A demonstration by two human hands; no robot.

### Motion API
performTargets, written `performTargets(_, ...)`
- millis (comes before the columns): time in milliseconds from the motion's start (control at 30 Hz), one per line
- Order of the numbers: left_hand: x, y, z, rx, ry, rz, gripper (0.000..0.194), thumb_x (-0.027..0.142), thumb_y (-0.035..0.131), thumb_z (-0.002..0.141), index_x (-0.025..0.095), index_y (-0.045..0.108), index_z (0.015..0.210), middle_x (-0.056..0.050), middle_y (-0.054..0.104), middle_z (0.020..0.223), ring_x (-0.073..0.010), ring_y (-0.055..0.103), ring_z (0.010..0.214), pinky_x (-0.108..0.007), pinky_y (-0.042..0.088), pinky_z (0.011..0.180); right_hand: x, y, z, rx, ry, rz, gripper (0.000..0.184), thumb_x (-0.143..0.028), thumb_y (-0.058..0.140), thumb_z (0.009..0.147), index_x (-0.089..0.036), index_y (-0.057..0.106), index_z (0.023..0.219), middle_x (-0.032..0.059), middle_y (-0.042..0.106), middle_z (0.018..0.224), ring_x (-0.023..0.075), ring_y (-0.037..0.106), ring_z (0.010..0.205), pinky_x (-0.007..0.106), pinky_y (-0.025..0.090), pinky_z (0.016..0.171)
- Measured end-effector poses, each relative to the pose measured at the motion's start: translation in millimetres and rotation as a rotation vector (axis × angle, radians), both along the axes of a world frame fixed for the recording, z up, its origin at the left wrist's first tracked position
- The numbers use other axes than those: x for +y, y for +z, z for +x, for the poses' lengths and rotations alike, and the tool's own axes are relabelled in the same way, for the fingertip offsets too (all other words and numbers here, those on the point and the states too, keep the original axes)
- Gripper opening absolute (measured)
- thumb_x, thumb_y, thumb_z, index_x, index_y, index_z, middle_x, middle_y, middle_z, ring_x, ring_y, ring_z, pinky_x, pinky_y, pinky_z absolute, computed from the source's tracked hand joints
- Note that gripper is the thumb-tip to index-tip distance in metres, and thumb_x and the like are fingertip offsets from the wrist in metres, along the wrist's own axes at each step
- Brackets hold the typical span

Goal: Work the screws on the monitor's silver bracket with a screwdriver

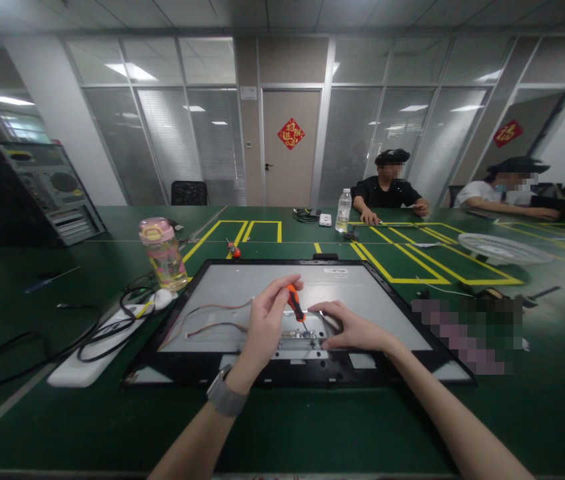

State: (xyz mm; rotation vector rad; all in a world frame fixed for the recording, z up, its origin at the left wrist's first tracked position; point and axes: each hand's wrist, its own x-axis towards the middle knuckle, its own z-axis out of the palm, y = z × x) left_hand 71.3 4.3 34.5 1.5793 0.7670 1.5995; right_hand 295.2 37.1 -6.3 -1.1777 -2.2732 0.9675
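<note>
A flat display panel (232, 287) with a black frame lies on the green table, its grey metal side up. My left hand (268, 313) is closed round the orange and black handle of a screwdriver (296, 304), whose shaft slants down to a metal bracket (302, 335) at the panel's near middle. At the bracket's right, my right hand (345, 325) rests with bent fingers and thumb on its edge; whether they pinch a small part is hard to see. Thin wires (217, 327) run leftward from the bracket.
Left of the panel are a white power strip (85, 357), black cables and a pink-lidded bottle (162, 253). Another screwdriver (233, 250) lies behind it. A computer tower (37, 193) stands far left. Across the table sit a water bottle (343, 212), a white round stand (502, 249) and people working.
</note>
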Motion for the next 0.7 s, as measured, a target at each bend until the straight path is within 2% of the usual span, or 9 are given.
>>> performTargets(133,-1.1,-1.5,1.5,0.029,0.035,0.022,0.020,0.028,0.055,0.090,0.018,0.070,0.099,-0.007,0.072,0.095,-0.0196,0.066,0.093,-0.030,0.050,0.085,0.8,-1.3,0.2,0.000,-0.006,0.000,0.073,-0.034,0.079,0.067,-0.025,0.049,0.134,0.0073,0.049,0.124,0.0279,0.044,0.121,0.043,0.033,0.109)
performTargets(300,-3.2,-1.5,2.6,0.058,0.003,0.043,0.028,0.026,0.042,0.097,0.019,0.064,0.113,-0.008,0.068,0.111,-0.0202,0.062,0.107,-0.034,0.045,0.095,-0.3,0.2,-1.6,-0.016,-0.017,-0.004,0.074,-0.034,0.079,0.066,-0.025,0.049,0.133,0.0073,0.050,0.124,0.0285,0.044,0.122,0.044,0.032,0.110)
performTargets(367,-3.6,-1.6,2.9,0.059,0.009,0.074,0.027,0.027,0.042,0.098,0.020,0.065,0.109,-0.008,0.066,0.113,-0.0204,0.059,0.110,-0.035,0.043,0.099,-0.8,1.1,-1.8,-0.019,-0.022,-0.010,0.074,-0.033,0.079,0.066,-0.024,0.049,0.133,0.0077,0.049,0.125,0.0282,0.043,0.122,0.043,0.032,0.110)
performTargets(467,-3.6,-1.9,2.5,0.117,0.125,0.160,0.020,0.029,0.052,0.094,0.022,0.071,0.094,-0.006,0.062,0.102,-0.0190,0.059,0.100,-0.031,0.045,0.091,-0.6,1.0,-1.0,-0.020,-0.019,-0.015,0.073,-0.035,0.078,0.067,-0.024,0.049,0.133,0.0075,0.049,0.125,0.0274,0.044,0.121,0.042,0.034,0.109)
performTargets(533,-3.5,-1.7,1.4,0.144,0.172,0.188,0.018,0.028,0.055,0.092,0.022,0.072,0.093,-0.004,0.058,0.092,-0.0170,0.059,0.089,-0.029,0.046,0.083,0.0,-0.1,-0.2,-0.016,-0.016,-0.010,0.073,-0.035,0.078,0.067,-0.025,0.049,0.133,0.0071,0.048,0.125,0.0273,0.044,0.120,0.042,0.034,0.109)
performTargets(600,-3.5,-1.2,-0.1,0.131,0.138,0.163,0.022,0.026,0.050,0.094,0.022,0.071,0.101,-0.004,0.060,0.090,-0.0168,0.060,0.087,-0.029,0.047,0.081,0.5,-1.2,0.5,-0.008,-0.014,-0.005,0.073,-0.036,0.079,0.067,-0.026,0.049,0.133,0.0067,0.048,0.126,0.0273,0.044,0.121,0.042,0.033,0.109)
performTargets(700,-2.8,0.0,-1.5,0.083,0.051,0.099,0.028,0.023,0.043,0.096,0.020,0.069,0.106,-0.005,0.066,0.096,-0.0189,0.061,0.096,-0.032,0.046,0.088,0.4,-1.7,0.9,-0.007,-0.015,-0.015,0.074,-0.036,0.078,0.067,-0.026,0.048,0.134,0.0067,0.048,0.127,0.0275,0.045,0.121,0.042,0.034,0.109)
